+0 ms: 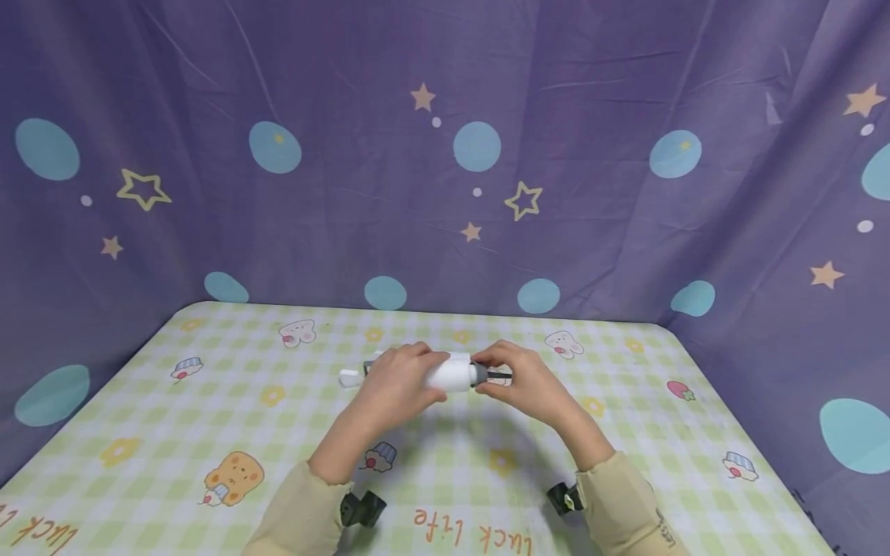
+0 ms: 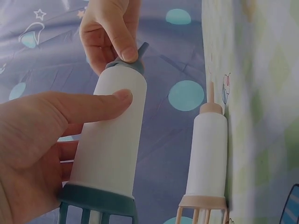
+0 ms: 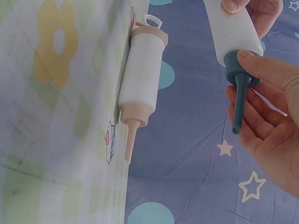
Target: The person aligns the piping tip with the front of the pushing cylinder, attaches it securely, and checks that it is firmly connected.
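A white syringe-like tube [image 1: 450, 374] with a dark teal nozzle cap [image 3: 239, 70] lies crosswise between the two hands, above the table. My left hand [image 1: 398, 386] grips its white barrel, thumb along the side. A slotted teal collar [image 2: 98, 200] shows at the barrel's other end, with a white end piece [image 1: 351, 378] sticking out to the left. With thumb and fingers my right hand [image 1: 524, 382] pinches the nozzle cap, whose thin spout points right. Whether the cap is fully seated on the barrel, I cannot tell.
A second white syringe-like tube [image 3: 142, 70] with beige ends lies on the tablecloth [image 1: 292, 432] behind the held one; the head view mostly hides it. The cloth is green-checked with printed figures. A purple curtain [image 1: 389, 193] rises at the table's back and sides.
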The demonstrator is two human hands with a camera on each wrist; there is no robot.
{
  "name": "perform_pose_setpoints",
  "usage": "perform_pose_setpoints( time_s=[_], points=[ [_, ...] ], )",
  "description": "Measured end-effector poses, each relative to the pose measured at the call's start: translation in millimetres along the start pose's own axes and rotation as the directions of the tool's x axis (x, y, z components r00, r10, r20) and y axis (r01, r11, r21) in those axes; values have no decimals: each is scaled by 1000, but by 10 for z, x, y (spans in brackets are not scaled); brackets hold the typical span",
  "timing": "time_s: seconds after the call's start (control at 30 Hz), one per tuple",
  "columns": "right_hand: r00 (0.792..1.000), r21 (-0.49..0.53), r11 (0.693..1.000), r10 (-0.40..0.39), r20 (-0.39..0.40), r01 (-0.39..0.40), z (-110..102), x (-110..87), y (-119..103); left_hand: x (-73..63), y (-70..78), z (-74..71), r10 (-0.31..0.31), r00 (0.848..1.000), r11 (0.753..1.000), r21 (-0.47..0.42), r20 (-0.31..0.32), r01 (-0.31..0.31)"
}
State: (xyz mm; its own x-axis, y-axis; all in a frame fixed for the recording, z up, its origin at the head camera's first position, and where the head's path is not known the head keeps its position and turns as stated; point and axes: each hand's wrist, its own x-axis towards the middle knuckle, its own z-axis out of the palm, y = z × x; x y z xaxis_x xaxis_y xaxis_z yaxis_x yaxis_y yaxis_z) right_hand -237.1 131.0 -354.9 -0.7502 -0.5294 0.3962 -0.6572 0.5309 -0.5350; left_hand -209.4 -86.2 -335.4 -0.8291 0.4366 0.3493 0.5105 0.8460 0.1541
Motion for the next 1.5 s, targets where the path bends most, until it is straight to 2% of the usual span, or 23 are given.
perform_pose_setpoints(
  time_s=[0.27,0.9,1.03,1.33,1.5],
  points=[
    [1000,4,1000,-4,-21,4,20,19,-29,1,5,-29,3,1000,1000,16,9,-3],
    [994,66,997,48,-102,-41,53,33,-10,23,1,-21,30,997,999,26,-72,-28],
    [994,56,997,60,-90,-55,55,29,8,27,-1,2,48,995,997,58,-85,-44],
    [995,104,992,73,-62,-66,42,24,43,32,-10,58,103,982,989,117,-156,-86],
    [995,124,989,84,-52,-77,42,18,63,39,-14,77,122,977,985,143,-175,-98]
  ],
)
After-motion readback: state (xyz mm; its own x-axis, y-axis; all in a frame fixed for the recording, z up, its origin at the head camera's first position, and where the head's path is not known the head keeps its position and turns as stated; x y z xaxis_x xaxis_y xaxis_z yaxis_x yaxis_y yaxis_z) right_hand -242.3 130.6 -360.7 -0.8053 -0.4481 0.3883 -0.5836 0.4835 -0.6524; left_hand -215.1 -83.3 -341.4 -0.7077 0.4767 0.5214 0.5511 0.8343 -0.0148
